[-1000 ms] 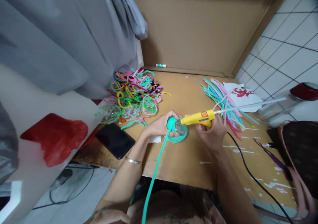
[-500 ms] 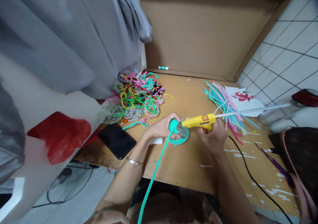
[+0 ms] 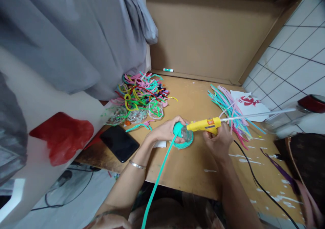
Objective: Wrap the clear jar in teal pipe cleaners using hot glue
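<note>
My left hand (image 3: 169, 131) is closed around a clear plastic piece (image 3: 187, 135), perhaps part of a bottle, partly wrapped in green pipe cleaner. A long loose end of the green pipe cleaner (image 3: 160, 173) runs from it down toward my lap. In my right hand (image 3: 219, 139) is a yellow hot glue gun (image 3: 204, 124), its nozzle touching or very close to the clear plastic beside the green wrapping. A long clear glue stick (image 3: 259, 114) sticks out of the gun's back. The fingertips of my left hand are partly hidden behind the wrapped piece.
Tangled colourful pipe cleaners (image 3: 142, 93) lie at the back left, a black phone (image 3: 119, 143) in front of them. Straight pipe cleaners (image 3: 231, 110) and a paper with a red figure (image 3: 250, 102) lie right. A black cord (image 3: 254, 175) passes a brown bag (image 3: 304, 161).
Both hands, the glue gun and the wrapped piece hold almost the same position. The view has shifted very slightly.
</note>
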The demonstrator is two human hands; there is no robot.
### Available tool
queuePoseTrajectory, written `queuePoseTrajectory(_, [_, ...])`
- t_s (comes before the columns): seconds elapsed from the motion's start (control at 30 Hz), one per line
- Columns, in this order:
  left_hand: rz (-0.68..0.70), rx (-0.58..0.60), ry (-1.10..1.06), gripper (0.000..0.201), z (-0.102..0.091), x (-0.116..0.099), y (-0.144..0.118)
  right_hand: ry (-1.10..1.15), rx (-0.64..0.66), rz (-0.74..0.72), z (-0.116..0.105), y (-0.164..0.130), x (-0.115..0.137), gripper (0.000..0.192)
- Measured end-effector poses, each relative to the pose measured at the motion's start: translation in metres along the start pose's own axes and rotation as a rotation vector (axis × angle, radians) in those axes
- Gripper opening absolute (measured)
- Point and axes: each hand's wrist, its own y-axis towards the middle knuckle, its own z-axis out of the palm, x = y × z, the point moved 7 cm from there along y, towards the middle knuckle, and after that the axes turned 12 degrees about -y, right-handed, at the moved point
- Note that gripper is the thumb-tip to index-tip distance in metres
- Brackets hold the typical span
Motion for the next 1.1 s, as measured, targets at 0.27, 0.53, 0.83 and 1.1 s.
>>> queuePoseTrajectory(0.27, [-0.013, 0.001, 0.008, 0.058, 0.0001, -0.0013, -0.0001, 0.017, -0.049, -0.025, -0.0023, 0.0001, 0.0003, 0.021])
queuePoseTrajectory(0.53, [-0.005, -0.006, -0.001, 0.058, 0.0001, -0.0027, -0.0001, 0.012, -0.046, -0.039, -0.0043, 0.0009, 0.0018, 0.018])
queuePoseTrajectory(0.83, [0.009, 0.002, -0.001, 0.057, 0.0003, -0.0023, 0.0001, -0.006, -0.016, -0.031, -0.0011, -0.0010, -0.0003, 0.019])
queuePoseTrajectory(1.1, [0.005, -0.009, 0.027, 0.058, -0.0006, -0.0013, -0.0006, 0.011, -0.054, -0.023, -0.0017, -0.0011, -0.0013, 0.020])
